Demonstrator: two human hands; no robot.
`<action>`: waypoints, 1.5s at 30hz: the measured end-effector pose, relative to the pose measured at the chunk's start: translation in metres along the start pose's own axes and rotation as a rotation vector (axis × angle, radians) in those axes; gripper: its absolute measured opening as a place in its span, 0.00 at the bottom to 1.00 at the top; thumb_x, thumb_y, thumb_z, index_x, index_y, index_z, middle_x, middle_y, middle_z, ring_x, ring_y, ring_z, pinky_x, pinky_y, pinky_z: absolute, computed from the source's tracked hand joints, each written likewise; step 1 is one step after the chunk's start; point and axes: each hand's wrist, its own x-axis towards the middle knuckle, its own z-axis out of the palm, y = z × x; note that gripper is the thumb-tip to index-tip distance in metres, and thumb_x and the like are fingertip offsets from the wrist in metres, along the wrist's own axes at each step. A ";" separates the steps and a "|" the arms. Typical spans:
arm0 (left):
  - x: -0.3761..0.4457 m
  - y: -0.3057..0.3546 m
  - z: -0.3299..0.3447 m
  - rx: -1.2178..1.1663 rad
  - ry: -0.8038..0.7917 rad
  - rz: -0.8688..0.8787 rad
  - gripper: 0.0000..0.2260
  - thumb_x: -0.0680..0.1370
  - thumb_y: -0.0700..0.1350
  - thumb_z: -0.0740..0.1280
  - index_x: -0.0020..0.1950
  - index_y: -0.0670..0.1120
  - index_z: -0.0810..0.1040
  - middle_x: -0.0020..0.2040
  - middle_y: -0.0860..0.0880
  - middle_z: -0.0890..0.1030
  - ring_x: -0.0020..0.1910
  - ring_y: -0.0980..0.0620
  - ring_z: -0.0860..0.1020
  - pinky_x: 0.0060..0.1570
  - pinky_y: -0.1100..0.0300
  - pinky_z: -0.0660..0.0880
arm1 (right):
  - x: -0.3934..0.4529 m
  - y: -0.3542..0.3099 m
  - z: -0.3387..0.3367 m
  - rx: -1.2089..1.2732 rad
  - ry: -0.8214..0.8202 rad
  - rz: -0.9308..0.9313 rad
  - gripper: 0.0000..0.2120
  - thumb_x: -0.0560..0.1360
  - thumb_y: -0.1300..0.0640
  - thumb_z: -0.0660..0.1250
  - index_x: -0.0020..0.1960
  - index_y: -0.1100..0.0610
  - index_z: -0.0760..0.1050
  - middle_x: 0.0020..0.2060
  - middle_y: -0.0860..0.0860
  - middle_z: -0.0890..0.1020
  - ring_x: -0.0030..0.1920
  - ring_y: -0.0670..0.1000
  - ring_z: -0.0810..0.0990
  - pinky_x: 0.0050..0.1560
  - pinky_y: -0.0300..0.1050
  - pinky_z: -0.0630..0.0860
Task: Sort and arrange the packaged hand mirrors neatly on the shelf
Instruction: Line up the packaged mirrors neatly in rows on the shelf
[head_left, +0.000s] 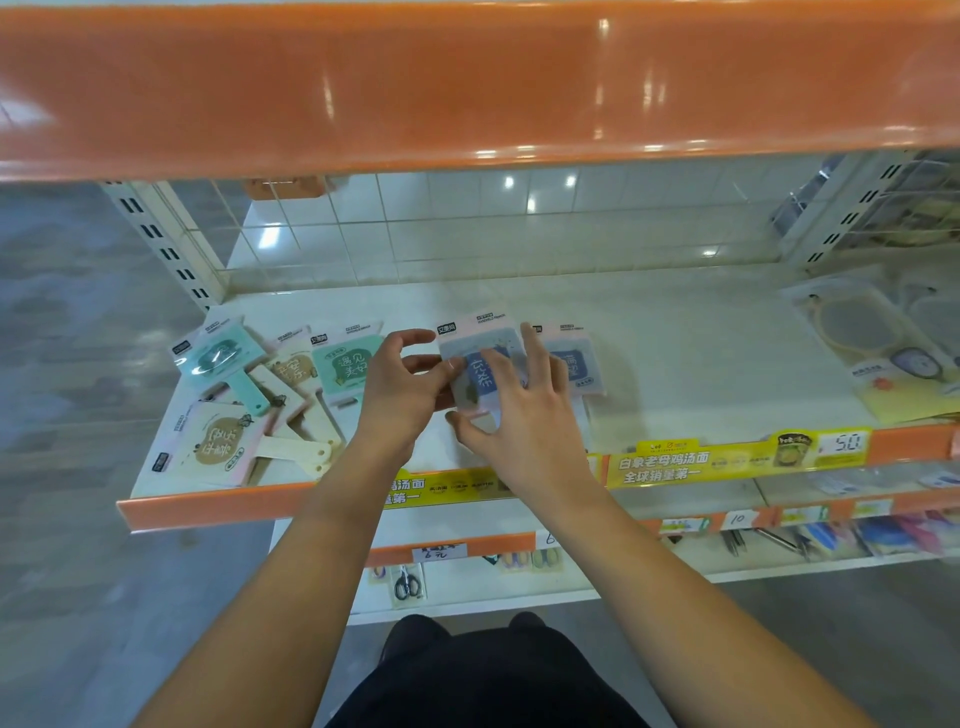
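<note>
We see bare white shelf (675, 338) stretching right of the hands toward round packaged mirrors (862, 332) at the far right end; the orange front lip (218, 506) and the wire grid back (467, 223) bound it. At the left end a loose pile of packaged mirrors (270, 395), green, cream and pink, lies overlapped at mixed angles. Mid-shelf, our left hand (400, 395) pinches the left edge of a blue-faced mirror pack (480, 358) between thumb and fingers, while our right hand (524, 415) lies over it, fingers spread, thumb beneath its lower edge. A second blue pack (576, 358) sits just beside it, partly under the right fingers.
</note>
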 end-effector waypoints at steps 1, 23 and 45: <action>0.001 -0.001 0.000 0.008 -0.002 0.003 0.17 0.74 0.38 0.72 0.61 0.46 0.72 0.48 0.42 0.82 0.38 0.48 0.84 0.35 0.58 0.80 | 0.000 -0.001 0.001 -0.010 -0.005 -0.010 0.31 0.69 0.39 0.71 0.68 0.50 0.71 0.76 0.56 0.59 0.69 0.64 0.62 0.64 0.57 0.70; 0.030 -0.002 -0.025 0.318 0.003 0.131 0.06 0.79 0.42 0.63 0.54 0.48 0.77 0.50 0.47 0.82 0.45 0.51 0.83 0.50 0.50 0.80 | 0.024 -0.013 0.042 -0.042 -0.135 0.147 0.24 0.72 0.41 0.69 0.59 0.58 0.75 0.63 0.55 0.72 0.61 0.61 0.67 0.63 0.53 0.68; 0.027 -0.042 0.033 1.100 -0.188 0.417 0.13 0.80 0.49 0.61 0.63 0.49 0.76 0.63 0.50 0.72 0.61 0.49 0.72 0.56 0.53 0.73 | 0.032 0.076 0.005 -0.034 -0.228 0.209 0.19 0.77 0.66 0.60 0.65 0.57 0.76 0.65 0.51 0.74 0.68 0.56 0.68 0.62 0.48 0.70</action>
